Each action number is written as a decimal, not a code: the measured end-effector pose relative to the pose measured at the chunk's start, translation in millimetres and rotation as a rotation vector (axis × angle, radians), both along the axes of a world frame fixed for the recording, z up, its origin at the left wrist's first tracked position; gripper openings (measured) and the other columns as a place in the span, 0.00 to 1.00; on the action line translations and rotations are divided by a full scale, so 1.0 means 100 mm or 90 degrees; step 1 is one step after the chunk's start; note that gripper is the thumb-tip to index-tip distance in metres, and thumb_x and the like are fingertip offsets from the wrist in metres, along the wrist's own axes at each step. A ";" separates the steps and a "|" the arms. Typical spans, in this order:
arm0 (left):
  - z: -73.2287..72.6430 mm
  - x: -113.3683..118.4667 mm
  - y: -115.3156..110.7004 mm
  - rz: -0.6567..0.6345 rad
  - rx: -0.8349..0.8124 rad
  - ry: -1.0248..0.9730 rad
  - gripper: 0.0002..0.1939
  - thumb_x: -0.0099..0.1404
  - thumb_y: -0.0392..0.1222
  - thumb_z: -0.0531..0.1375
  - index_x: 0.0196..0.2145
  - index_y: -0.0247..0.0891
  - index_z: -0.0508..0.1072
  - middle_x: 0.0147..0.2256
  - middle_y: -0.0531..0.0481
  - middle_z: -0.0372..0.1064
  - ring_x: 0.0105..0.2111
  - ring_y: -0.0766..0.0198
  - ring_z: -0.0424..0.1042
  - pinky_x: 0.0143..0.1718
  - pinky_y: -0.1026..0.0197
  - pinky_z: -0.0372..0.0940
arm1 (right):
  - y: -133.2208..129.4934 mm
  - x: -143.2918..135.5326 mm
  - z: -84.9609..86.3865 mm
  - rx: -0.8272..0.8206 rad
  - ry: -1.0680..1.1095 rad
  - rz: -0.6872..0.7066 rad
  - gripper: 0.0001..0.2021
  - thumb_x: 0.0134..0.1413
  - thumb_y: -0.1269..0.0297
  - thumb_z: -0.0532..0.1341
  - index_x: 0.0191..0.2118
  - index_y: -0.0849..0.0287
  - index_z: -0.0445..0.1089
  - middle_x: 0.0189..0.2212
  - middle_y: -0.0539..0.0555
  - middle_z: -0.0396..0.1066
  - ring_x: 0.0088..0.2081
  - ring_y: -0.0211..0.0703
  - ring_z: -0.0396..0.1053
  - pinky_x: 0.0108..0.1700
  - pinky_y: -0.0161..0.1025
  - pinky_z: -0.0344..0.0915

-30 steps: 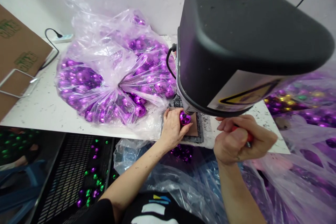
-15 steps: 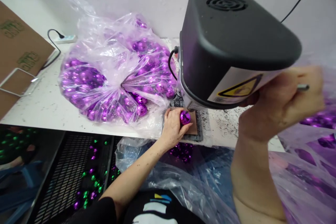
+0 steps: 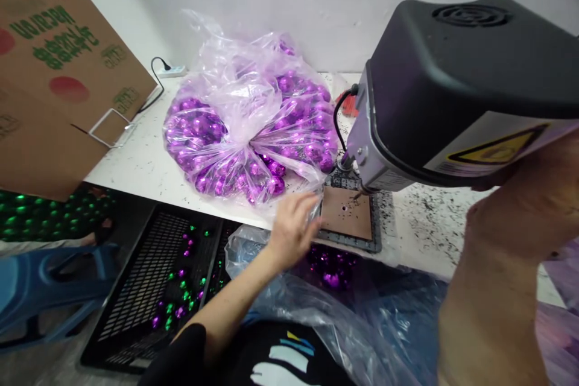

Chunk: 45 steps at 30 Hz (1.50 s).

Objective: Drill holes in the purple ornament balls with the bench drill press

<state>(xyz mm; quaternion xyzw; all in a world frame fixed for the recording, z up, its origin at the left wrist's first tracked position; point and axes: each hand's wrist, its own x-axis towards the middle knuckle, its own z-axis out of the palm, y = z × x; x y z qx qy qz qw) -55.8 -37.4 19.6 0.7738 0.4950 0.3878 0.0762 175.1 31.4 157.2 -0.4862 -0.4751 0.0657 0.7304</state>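
Observation:
My left hand (image 3: 296,226) is open, fingers apart and a little blurred, just left of a brown square pad (image 3: 347,212) with a small hole, set in the dark base of a bench drill press (image 3: 479,84). The drill bit hangs over the pad's upper right. My right hand (image 3: 529,199) is up at the right side of the black machine head, its fingers hidden behind the head. Shiny purple balls (image 3: 332,280) lie below the table edge in front of the base. A tied clear bag (image 3: 251,132) full of purple balls rests left of the machine.
A cardboard box (image 3: 67,84) leans in at the left beside a power strip (image 3: 172,71). Black crates (image 3: 131,289) with green and purple balls stand below the table (image 3: 136,163), near a blue stool (image 3: 49,283). Dark shavings litter the tabletop. Clear plastic drapes across my lap.
The purple ball has left my left hand and the pad. That hand has opened and moved away leftward from the pad. The view has shifted left.

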 end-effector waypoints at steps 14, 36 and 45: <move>0.10 -0.69 0.39 0.136 -0.059 -0.021 0.29 0.62 0.50 0.67 0.57 0.41 0.67 0.51 0.42 0.72 0.48 0.52 0.71 0.51 0.49 0.63 | 0.06 0.00 0.09 0.004 -0.097 -0.045 0.32 0.49 0.30 0.53 0.27 0.61 0.63 0.18 0.44 0.50 0.20 0.25 0.56 0.27 0.37 0.43; 0.09 0.20 0.31 -0.123 -0.579 -0.572 0.30 0.50 0.52 0.73 0.47 0.38 0.70 0.43 0.46 0.75 0.44 0.57 0.74 0.41 0.56 0.72 | 0.31 0.05 0.14 -0.002 -0.139 -0.005 0.33 0.52 0.29 0.49 0.25 0.61 0.51 0.23 0.45 0.42 0.27 0.25 0.45 0.31 0.30 0.43; -0.05 0.33 0.49 -0.073 -0.552 -0.426 0.26 0.62 0.57 0.63 0.51 0.37 0.70 0.36 0.50 0.74 0.22 0.68 0.68 0.26 0.62 0.66 | 0.32 0.05 0.16 -0.011 -0.139 0.010 0.33 0.52 0.28 0.47 0.25 0.59 0.45 0.23 0.45 0.40 0.27 0.24 0.41 0.31 0.30 0.41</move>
